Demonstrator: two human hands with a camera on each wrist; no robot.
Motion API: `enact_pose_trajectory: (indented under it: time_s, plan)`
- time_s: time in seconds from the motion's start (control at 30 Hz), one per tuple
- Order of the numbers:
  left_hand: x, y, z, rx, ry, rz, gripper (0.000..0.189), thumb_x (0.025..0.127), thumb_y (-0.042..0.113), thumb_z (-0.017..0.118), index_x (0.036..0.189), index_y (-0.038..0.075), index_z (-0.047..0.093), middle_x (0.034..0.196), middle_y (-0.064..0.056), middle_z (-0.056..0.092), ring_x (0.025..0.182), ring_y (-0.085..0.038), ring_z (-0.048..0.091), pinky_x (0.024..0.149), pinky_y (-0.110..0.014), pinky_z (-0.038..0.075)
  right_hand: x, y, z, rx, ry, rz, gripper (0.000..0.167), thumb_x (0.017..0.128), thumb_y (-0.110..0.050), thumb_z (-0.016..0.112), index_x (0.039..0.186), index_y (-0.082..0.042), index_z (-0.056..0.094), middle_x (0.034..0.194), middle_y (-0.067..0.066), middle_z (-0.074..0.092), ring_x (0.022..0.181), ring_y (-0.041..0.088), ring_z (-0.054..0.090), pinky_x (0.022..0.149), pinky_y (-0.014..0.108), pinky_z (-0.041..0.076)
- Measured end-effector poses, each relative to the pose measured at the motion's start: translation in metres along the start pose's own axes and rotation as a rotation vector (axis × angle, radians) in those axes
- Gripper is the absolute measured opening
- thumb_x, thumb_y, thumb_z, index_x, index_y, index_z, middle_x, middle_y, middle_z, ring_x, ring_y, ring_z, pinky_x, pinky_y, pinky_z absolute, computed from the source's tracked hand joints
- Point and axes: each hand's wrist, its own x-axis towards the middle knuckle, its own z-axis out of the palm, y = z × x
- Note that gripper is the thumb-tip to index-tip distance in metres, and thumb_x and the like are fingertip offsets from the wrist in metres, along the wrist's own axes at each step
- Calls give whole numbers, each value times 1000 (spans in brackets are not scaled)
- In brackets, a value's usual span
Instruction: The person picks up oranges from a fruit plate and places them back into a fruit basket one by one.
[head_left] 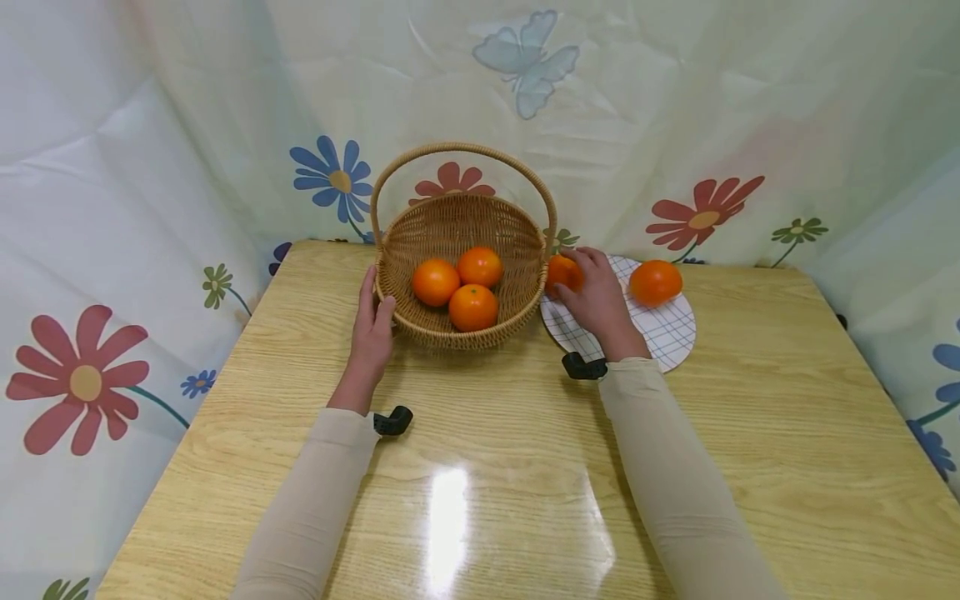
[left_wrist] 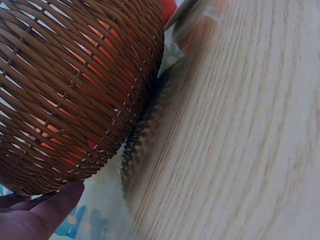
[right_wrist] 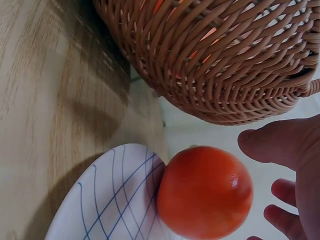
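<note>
A round wicker basket [head_left: 450, 221] with a tall arched handle stands at the back of the table, several oranges [head_left: 474, 308] inside. Against its left side rests my left hand [head_left: 372, 333], fingers straight; in the left wrist view the thumb [left_wrist: 67, 200] touches the weave. My right hand [head_left: 597, 292] reaches over an orange [head_left: 558, 277] at the left of a white plate [head_left: 671, 337] with a blue grid. The right wrist view shows this orange [right_wrist: 205, 192] with a gap between it and the spread thumb and fingers. Another orange [head_left: 656, 283] sits farther right on the plate.
The wooden table [head_left: 480, 442] carries basket and plate near its back edge. A floral curtain [head_left: 600, 125] hangs close behind and at both sides. Each wrist wears a small black camera, such as the left one [head_left: 393, 421].
</note>
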Motion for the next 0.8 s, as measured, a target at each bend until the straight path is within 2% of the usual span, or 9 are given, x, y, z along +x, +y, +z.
enact_pose_trajectory:
  time_s: [0.1,0.2,0.43,0.6,0.8]
  plan:
    - [-6,13,0,3,-11,-3,60,105,25,34,158,25,5,164,-4,5,150,-27,15,119,-46,23,2,3,3,1,-12,12,55,90,-16,68,141,-8,49,148,21,36,132,42,39,111,57,33]
    - [-11,22,1,21,-13,-7,60,105,26,34,158,24,5,164,-5,5,150,-29,15,119,-45,23,3,4,5,3,-27,30,56,90,-17,68,141,-8,48,149,21,34,133,42,38,111,56,33]
    - [-12,24,1,12,-24,-20,59,106,27,33,157,28,4,164,-5,4,149,-31,18,117,-48,27,7,8,8,3,-66,80,61,89,-19,69,144,-10,44,153,21,28,135,44,35,111,59,32]
    - [-12,23,1,17,-18,-20,59,106,24,33,157,30,4,164,-4,4,149,-30,16,118,-47,25,9,11,13,-1,-88,100,66,88,-20,71,147,-13,41,154,21,25,135,44,33,110,61,32]
    - [-12,23,1,6,-20,-13,59,106,24,33,157,28,4,164,-6,4,149,-31,16,118,-48,26,11,17,18,1,-81,104,69,88,-20,72,148,-14,39,153,21,24,134,44,34,109,61,33]
